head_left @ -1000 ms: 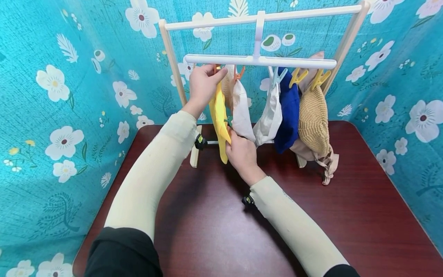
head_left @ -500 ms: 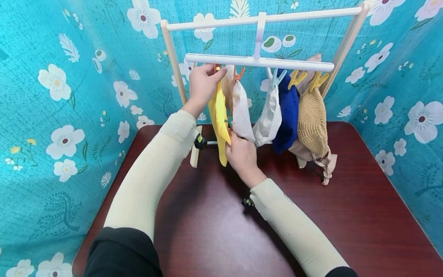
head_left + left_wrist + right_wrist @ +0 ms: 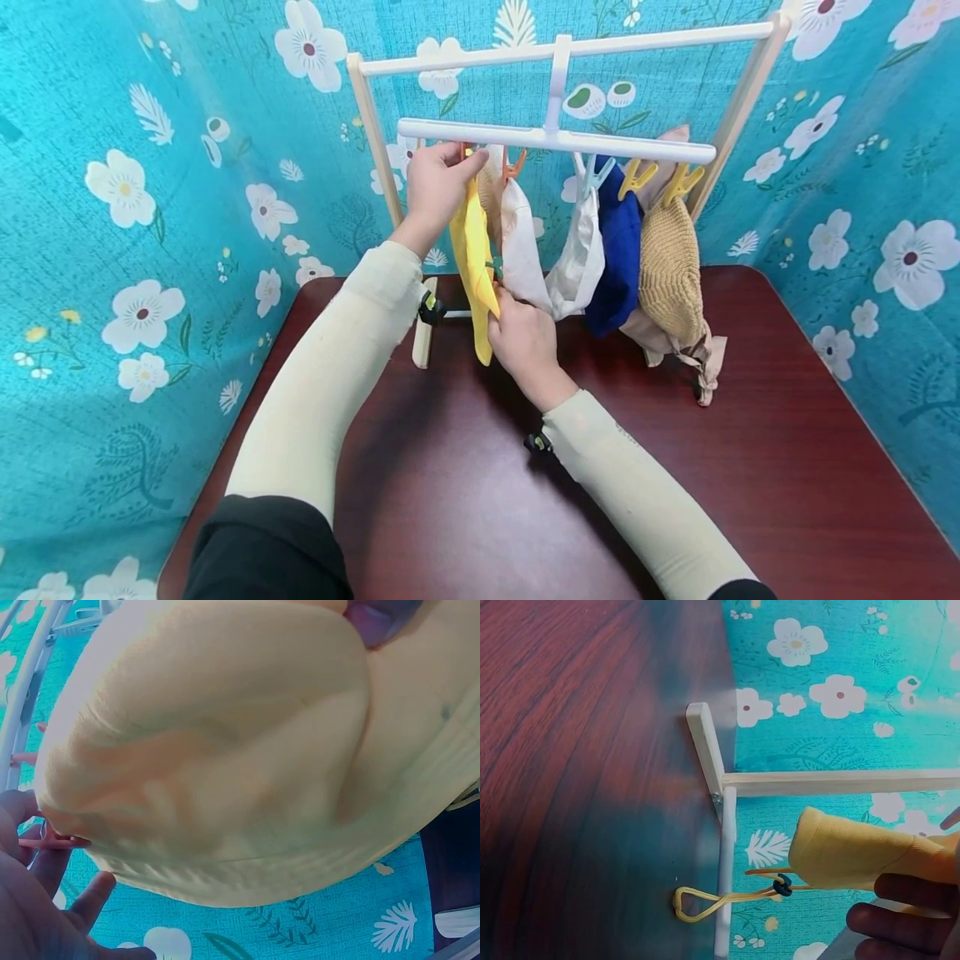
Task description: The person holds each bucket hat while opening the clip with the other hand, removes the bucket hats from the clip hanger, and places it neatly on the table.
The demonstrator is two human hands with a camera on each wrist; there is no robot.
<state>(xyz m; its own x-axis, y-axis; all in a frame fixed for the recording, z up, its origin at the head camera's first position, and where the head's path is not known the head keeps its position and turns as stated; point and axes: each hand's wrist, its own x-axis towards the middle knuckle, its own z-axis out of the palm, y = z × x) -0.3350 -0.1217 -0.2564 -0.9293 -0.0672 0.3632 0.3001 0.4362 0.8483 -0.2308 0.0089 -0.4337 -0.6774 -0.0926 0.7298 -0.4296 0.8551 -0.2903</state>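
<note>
A yellow sun hat (image 3: 472, 258) hangs from the left end of the white hanger bar (image 3: 525, 137). My left hand (image 3: 437, 190) is at its top edge, fingers and thumb pinching the orange clothespin (image 3: 52, 841) there. Lower down, my right hand (image 3: 527, 337) grips the hat's near edge. The left wrist view is mostly filled by the hat's pale-looking cloth (image 3: 217, 765). From the hat a looped cord (image 3: 697, 904) with a dark stopper dangles in the right wrist view. Part of the clothespin is hidden behind my left fingers in the head view.
Along the bar hang a white hat (image 3: 520, 242), another white cloth piece (image 3: 581, 258), a blue one (image 3: 618, 258) and a woven tan hat (image 3: 670, 258), on coloured clothespins. A wooden rack (image 3: 738, 117) carries the bar. It stands on a dark red table (image 3: 450, 500) before a flowered curtain.
The hanger bar's right end has dipped and swung slightly left, and the hung items at the right shift with it. The yellow hat's bottom sits a little lower. Both hands keep their holds.
</note>
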